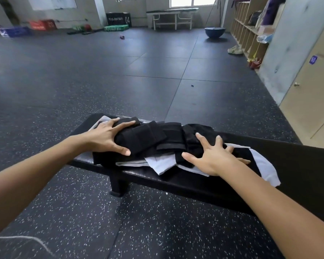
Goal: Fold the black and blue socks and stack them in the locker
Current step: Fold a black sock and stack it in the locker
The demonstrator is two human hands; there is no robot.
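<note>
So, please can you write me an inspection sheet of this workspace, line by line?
Surface: black bench, on a speckled floor.
Job's things: pile of black socks and pale blue socks on the bench.
Clutter: nothing seen on the bench.
Hands: left hand and right hand spread, pressing on the pile.
Cables: a thin white cord on the floor.
Surroundings: lockers, open shelves, blue half-ball.

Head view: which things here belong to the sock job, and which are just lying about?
Job: sock pile, bench, lockers, left hand, right hand.
Lying about: shoes, blue bowl, green box.
</note>
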